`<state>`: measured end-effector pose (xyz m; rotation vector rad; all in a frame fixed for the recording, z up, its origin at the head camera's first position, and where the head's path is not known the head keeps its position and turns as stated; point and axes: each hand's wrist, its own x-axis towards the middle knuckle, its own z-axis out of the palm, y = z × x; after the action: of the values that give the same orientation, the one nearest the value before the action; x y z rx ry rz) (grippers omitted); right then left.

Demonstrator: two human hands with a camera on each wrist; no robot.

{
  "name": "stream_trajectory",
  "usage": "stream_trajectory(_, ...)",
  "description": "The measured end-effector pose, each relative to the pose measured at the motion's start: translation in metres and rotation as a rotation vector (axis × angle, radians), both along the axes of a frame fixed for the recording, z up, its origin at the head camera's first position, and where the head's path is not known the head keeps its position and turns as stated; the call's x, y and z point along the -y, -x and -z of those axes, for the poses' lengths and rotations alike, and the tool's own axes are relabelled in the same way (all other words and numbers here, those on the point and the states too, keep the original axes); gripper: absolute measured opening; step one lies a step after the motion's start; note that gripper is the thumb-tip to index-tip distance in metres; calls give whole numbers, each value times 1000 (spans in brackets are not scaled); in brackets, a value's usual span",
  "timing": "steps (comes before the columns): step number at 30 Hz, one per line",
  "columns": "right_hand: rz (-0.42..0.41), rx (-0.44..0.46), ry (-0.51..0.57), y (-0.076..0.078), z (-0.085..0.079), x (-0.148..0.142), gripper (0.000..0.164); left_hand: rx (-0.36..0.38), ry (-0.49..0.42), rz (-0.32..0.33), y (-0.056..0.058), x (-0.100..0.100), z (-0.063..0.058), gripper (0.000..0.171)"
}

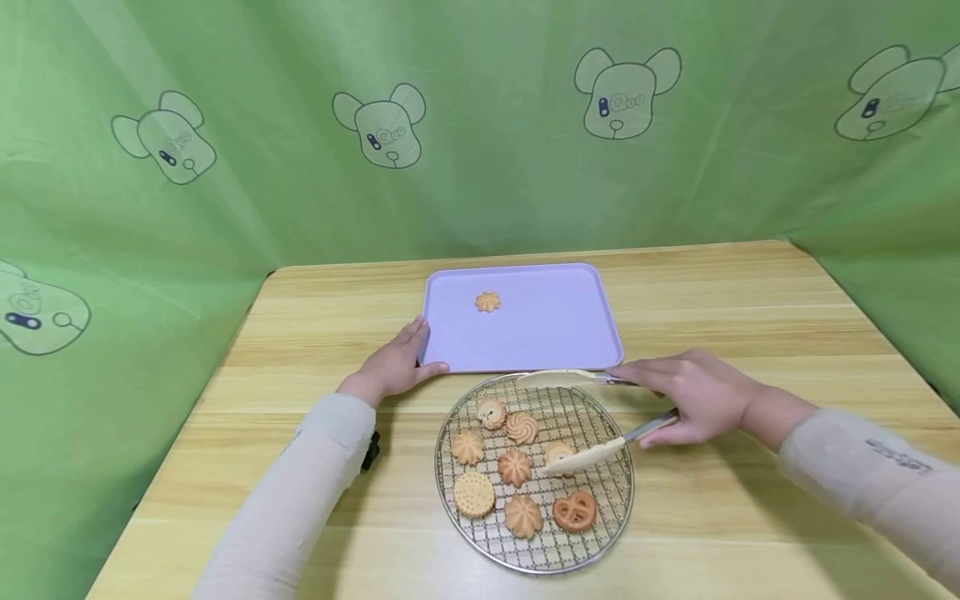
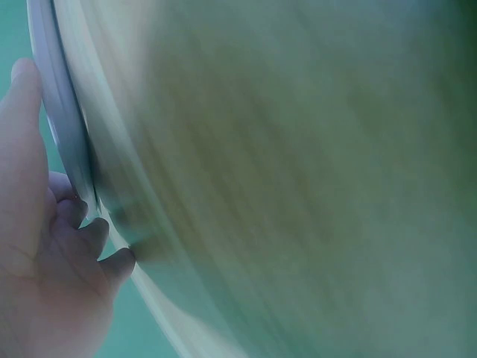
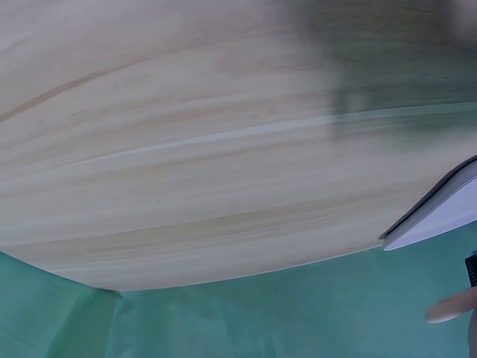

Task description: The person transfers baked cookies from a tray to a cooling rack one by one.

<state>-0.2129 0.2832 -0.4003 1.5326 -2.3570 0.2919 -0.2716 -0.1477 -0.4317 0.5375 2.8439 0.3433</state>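
My left hand [image 1: 393, 362] grips the near left corner of a lilac tray [image 1: 540, 329], thumb along the front rim and fingers at the left side. In the left wrist view the fingers curl at the tray's edge. One flower-shaped cookie [image 1: 487, 302] lies on the tray. My right hand [image 1: 701, 396] holds tongs [image 1: 592, 457] with cream tips and metal arms, spread wide above a round wire rack [image 1: 536, 571]. The nearer tip partly covers a round cookie [image 1: 558, 454]; the other tip is by the rack's far rim.
Several other cookies lie on the rack, among them a pretzel-shaped cookie [image 1: 575, 511], a dotted round cookie [image 1: 474, 495] and a swirl cookie [image 1: 522, 427]. The rack sits just in front of the tray on a wooden table [image 1: 315, 333]. Green curtains [image 1: 495, 192] surround the table's back and sides.
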Motion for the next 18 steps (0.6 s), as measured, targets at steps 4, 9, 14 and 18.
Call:
stream_trajectory(4, 26, 37, -2, 0, 2, 5, 96, -1, -3, 0, -1, 0, -1, 92)
stream_trajectory(9, 74, 77, -11, 0, 3, 13, 95, -1, -3, 1, -1, 0, 0, 91)
stream_trajectory(14, 153, 151, -18, 3, -1, 23, 93, 4, 3, -4, 1, 0, 1, 92)
stream_trajectory(18, 212, 177, -28, 7, -3, 31, 94, 4, 11, -3, 2, 0, 3, 92)
